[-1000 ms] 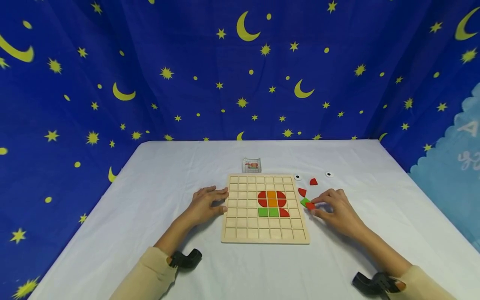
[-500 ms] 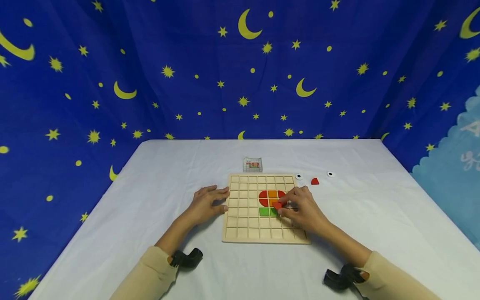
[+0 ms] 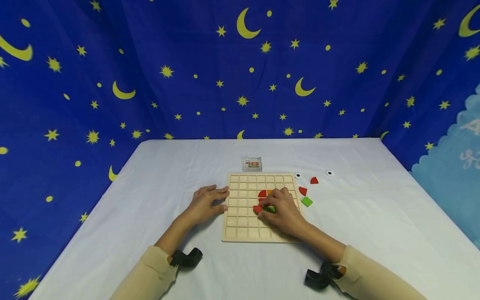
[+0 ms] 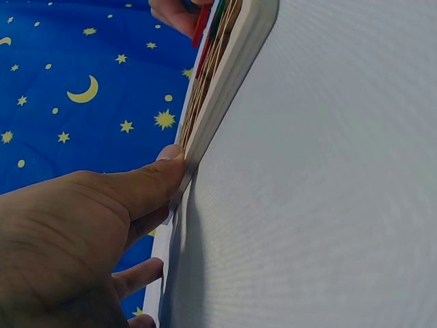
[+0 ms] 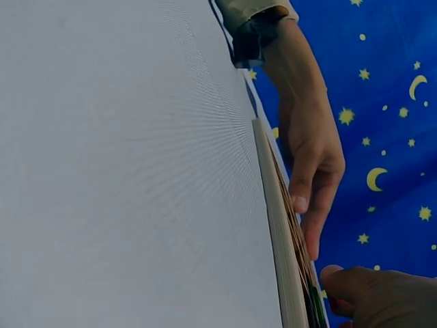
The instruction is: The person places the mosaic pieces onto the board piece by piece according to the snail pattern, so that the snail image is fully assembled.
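A white-covered bench (image 3: 168, 166) stands before a blue moon-and-star curtain (image 3: 210, 54). On it lies a pale wooden grid board (image 3: 242, 232). Over the board's middle the right hand (image 3: 283, 212) pinches a flat red tile (image 3: 256, 209), partly hidden; the left hand (image 3: 203, 205), fingers spread, touches the board's left edge.

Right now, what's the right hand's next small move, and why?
Probably lower the red piece into the board just left of its green piece: the right hand pinches it about there, and the left hand touches the board's edge, likely steadying it.
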Tool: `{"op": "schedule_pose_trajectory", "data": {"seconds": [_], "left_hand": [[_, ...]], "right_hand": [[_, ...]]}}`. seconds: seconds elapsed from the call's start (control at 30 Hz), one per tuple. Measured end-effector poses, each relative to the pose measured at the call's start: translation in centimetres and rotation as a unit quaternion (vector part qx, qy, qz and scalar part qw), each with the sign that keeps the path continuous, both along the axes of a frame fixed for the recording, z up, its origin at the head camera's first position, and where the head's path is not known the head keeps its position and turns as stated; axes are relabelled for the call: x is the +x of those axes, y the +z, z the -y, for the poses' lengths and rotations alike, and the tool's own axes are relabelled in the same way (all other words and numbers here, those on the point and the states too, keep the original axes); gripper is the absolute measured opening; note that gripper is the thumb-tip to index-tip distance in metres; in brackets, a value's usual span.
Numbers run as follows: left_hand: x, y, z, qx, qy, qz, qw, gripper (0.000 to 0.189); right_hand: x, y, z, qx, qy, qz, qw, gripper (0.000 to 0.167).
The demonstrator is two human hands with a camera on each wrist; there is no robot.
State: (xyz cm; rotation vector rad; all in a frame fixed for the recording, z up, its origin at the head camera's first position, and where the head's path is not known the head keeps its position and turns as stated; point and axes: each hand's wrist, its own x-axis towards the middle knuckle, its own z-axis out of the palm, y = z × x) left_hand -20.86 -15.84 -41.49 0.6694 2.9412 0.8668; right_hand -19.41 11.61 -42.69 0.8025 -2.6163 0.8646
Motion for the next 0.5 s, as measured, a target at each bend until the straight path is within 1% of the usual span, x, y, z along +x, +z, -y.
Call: {"op": "schedule_pose_trajectory", "data": {"seconds": [0.2, 0.5], "left_hand": [[-0.1, 0.0, 0.0, 0.004, 0.000, 0.009, 1.0000, 0.053], [-0.1, -0.1, 0.0, 0.007, 0.001, 0.011, 0.9999, 0.053]], "right_hand": [[-0.2, -0.2, 0.7, 0.012, 0.006, -0.019, 0.9997, 0.026], [-0.3, -0.3, 1.2, 0.027, -0.001, -0.027, 0.9993, 0.024]]}}
